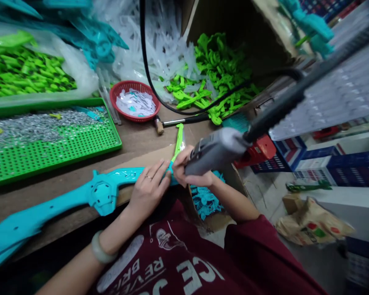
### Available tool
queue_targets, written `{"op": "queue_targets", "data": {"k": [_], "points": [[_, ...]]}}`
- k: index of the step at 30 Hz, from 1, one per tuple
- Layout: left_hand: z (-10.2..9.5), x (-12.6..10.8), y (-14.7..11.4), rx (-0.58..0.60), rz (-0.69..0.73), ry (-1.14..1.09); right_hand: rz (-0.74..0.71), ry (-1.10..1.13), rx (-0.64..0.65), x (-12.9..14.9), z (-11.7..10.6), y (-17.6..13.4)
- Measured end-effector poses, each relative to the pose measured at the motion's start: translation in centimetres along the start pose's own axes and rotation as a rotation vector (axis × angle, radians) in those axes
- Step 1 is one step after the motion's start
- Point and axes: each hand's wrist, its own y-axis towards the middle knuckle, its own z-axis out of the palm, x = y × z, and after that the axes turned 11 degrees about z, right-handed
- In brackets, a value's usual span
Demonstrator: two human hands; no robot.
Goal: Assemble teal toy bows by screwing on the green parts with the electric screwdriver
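Note:
A long turquoise plastic toy sword [103, 192] lies across the near edge of the workbench, its blade running off to the lower left. My left hand [149, 188] grips its handle end, fingers laid over the top and thumb close to the right hand. In my right hand [184, 166] is a grey electric screwdriver [215, 149], its tip hidden by my fingers over the handle. A bright green plastic piece [178, 141] sticks out from the handle end just beyond my hands.
A green perforated tray [89, 139] of small screws stands at left, beside a red basket [113, 98] of white pieces. Green parts [218, 69] spill from a carton behind. A black cable [147, 73] loops over the bench. Turquoise pieces [207, 200] fill a box beside my right forearm.

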Motion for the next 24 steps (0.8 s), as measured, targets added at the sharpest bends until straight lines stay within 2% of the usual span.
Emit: {"op": "queue_targets", "data": {"k": [2, 4, 6, 8, 11, 12, 13, 15, 17, 18, 20, 21, 23, 24], "points": [[-0.3, 0.2, -0.2, 0.031, 0.011, -0.007, -0.018, 0.171, -0.02, 1.2, -0.5, 2.2], [-0.8, 0.6, -0.5, 0.053, 0.053, -0.015, 0.0, 0.217, -0.162, 2.2, -1.0, 4.9], [-1.6, 0.9, -1.1, 0.066, 0.099, -0.011, 0.014, 0.068, -0.329, 2.9, -1.4, 7.2], [-2.5, 1.0, -2.1, 0.066, 0.134, 0.003, -0.017, -0.146, -0.44, 3.1, -1.8, 7.9], [-3.9, -0.3, -4.1, 0.05, 0.124, 0.042, -0.117, -0.503, -0.567, 2.6, -1.7, 5.3], [-4.3, -1.2, -5.0, 0.025, 0.095, 0.06, -0.135, -0.617, -0.546, 2.2, -1.5, 3.8], [-4.7, -2.4, -5.9, -0.025, 0.059, 0.064, -0.132, -0.724, -0.464, 1.9, -1.4, 2.1], [-5.1, -5.0, -7.7, -0.153, -0.09, -0.045, -0.097, -0.89, -0.16, 1.0, -1.2, -0.7], [-5.3, -7.4, -8.8, -0.187, -0.381, -0.371, -0.06, -0.979, 0.117, 0.2, -1.2, -2.4], [-5.3, -8.1, -9.1, -0.161, -0.565, -0.591, -0.054, -1.0, 0.196, -0.1, -1.3, -2.7], [-5.1, -8.5, -8.5, -0.087, -0.909, -1.018, -0.074, -1.012, 0.275, -0.6, -1.6, -2.5], [-4.9, -8.2, -7.8, -0.091, -1.034, -1.184, -0.086, -1.014, 0.306, -0.8, -1.7, -2.2], [-4.4, -7.1, -5.5, -0.203, -1.254, -1.402, -0.113, -1.033, 0.368, -1.0, -2.1, -1.6], [-4.2, -6.4, -4.2, -0.296, -1.375, -1.452, -0.13, -1.053, 0.39, -1.0, -2.3, -1.3]]}}
